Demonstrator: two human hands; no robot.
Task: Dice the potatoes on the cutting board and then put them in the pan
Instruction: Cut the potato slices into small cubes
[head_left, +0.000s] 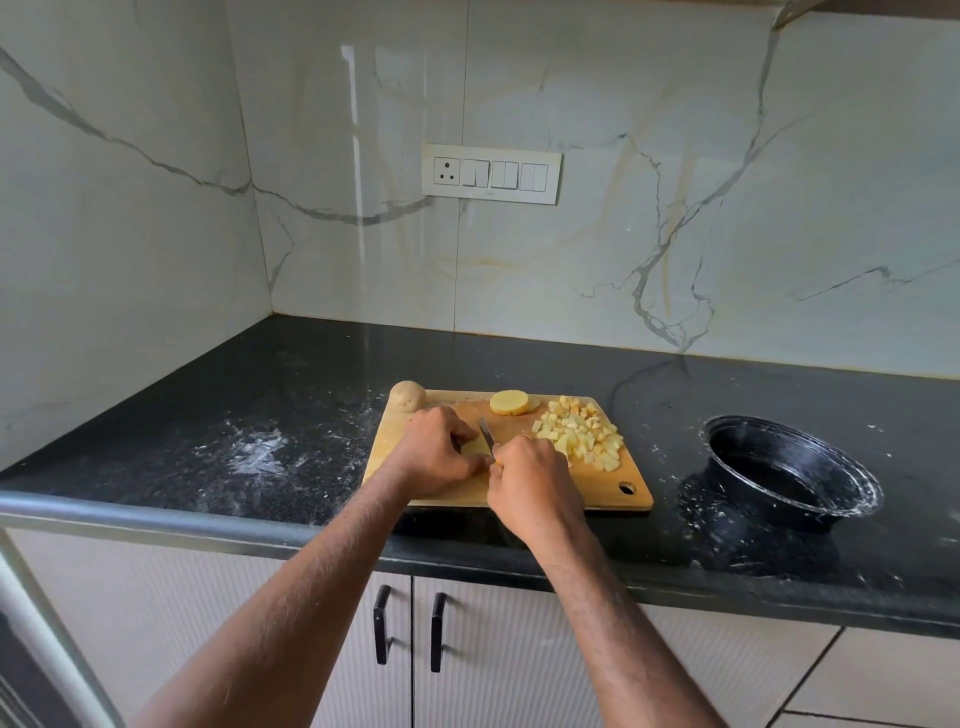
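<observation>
Our left hand (439, 451) curls its fingers down over a pale potato piece (475, 448) near the middle of the wooden cutting board (452, 493), pinning it there. Our right hand (532, 480) is wrapped around the handle of a knife (487, 431), which is mostly hidden in the fist. The blade points away from us, toward the far wall, leaning slightly left, and meets the right side of the held piece.

On the far edge of the board lies a thick round potato slice (509, 402), flat side up. To its right sits a heap of diced potato (579, 434), spread toward the board's right edge. A whole unpeeled potato (408, 396) rests at the far left corner. The board's long axis runs left to right, with a hanging hole at its near right corner.

Well to the right stands a black pan (789, 473), apart from the board.

Everything sits on a black speckled countertop (208, 415) dusted with white powder. Behind it rises a marble-patterned wall with a white switch panel (491, 174); we can read no writing on it. Cabinet doors with black handles hang below.
</observation>
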